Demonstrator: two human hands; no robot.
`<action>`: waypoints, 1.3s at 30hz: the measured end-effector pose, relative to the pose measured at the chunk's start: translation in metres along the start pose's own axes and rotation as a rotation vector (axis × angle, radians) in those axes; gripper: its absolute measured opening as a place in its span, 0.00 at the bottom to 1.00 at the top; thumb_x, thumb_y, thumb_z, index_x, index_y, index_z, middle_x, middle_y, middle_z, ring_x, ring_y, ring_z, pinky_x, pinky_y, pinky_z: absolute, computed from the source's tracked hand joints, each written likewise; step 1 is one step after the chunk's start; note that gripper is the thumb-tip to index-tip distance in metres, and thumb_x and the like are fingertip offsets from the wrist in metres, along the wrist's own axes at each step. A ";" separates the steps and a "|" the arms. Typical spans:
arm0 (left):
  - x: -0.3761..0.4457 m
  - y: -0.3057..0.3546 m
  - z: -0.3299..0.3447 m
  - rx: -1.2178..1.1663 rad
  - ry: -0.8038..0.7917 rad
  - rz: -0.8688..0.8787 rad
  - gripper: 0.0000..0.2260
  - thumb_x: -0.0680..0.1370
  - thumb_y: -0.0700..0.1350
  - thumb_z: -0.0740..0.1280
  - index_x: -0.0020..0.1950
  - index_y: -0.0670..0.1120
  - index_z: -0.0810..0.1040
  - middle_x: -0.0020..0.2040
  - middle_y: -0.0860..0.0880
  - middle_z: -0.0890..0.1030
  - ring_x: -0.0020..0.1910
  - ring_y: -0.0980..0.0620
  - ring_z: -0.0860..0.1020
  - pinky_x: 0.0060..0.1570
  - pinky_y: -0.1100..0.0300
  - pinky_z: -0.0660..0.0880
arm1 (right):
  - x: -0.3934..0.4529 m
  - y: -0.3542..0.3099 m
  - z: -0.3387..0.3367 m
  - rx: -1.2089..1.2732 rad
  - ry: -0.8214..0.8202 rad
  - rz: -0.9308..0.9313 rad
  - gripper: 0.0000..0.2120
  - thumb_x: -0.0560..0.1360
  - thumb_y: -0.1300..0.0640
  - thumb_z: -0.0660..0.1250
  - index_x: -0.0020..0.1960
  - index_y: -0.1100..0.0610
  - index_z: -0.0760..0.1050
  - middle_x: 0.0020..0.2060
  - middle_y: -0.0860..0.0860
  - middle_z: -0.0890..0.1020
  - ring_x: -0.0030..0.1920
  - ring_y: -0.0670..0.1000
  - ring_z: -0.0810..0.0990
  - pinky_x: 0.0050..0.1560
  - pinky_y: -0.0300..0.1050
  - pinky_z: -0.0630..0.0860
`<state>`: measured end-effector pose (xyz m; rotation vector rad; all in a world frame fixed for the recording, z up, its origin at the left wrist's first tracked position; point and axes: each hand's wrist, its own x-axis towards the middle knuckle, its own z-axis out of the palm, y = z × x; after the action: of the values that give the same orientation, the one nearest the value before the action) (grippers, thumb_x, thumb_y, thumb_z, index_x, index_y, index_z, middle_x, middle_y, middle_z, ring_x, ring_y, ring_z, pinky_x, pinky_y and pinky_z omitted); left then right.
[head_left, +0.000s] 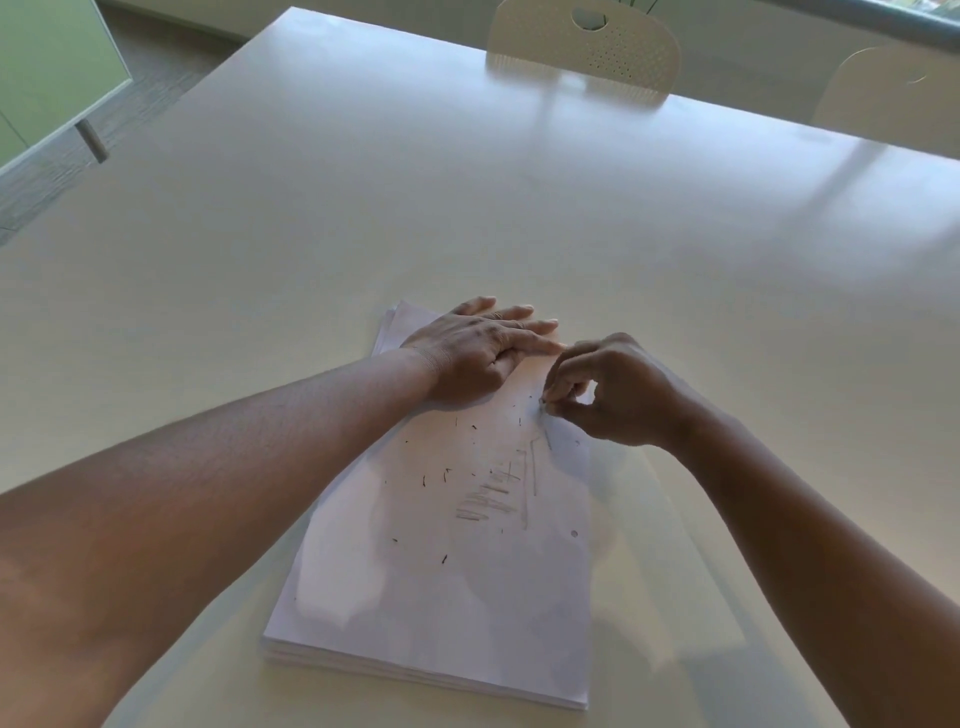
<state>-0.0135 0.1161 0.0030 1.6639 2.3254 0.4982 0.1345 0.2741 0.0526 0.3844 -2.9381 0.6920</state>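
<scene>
A thick stack of white paper (441, 603) lies on the table in front of me. Its top sheet carries grey pencil scribbles (498, 493) and several small dark crumbs scattered around them. My left hand (478, 353) rests flat on the far part of the stack, fingers straight and pressing the sheet down. My right hand (613, 395) is at the stack's right edge, thumb and fingertips pinched together on something tiny against the paper; the item is too small to identify.
The pale glossy table (363, 208) stretches wide around the stack. Two light chairs (587, 47) (893, 93) stand at its far side. A green panel on legs (47, 78) stands on the floor at the far left.
</scene>
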 end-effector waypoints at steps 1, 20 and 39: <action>0.000 0.000 0.000 0.000 0.000 -0.001 0.21 0.87 0.47 0.51 0.77 0.64 0.67 0.81 0.63 0.60 0.81 0.62 0.52 0.81 0.54 0.43 | 0.002 0.002 0.003 -0.017 0.048 0.014 0.03 0.68 0.64 0.77 0.38 0.58 0.84 0.35 0.49 0.84 0.34 0.48 0.80 0.39 0.46 0.79; 0.000 -0.002 0.003 -0.054 0.066 -0.006 0.19 0.87 0.50 0.55 0.74 0.65 0.72 0.79 0.65 0.65 0.80 0.64 0.56 0.81 0.55 0.47 | -0.005 -0.019 0.000 -0.008 -0.129 0.325 0.08 0.67 0.61 0.76 0.35 0.47 0.84 0.31 0.42 0.82 0.34 0.44 0.80 0.38 0.42 0.79; -0.022 0.012 0.003 -0.139 0.351 -0.015 0.18 0.82 0.61 0.58 0.65 0.58 0.80 0.66 0.59 0.80 0.67 0.56 0.76 0.68 0.52 0.68 | 0.007 -0.047 -0.010 -0.098 -0.210 0.536 0.06 0.72 0.60 0.69 0.40 0.53 0.84 0.41 0.52 0.83 0.37 0.46 0.78 0.42 0.46 0.82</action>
<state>0.0052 0.0988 0.0046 1.5994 2.4662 0.9963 0.1411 0.2362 0.0824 -0.3809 -3.2828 0.5772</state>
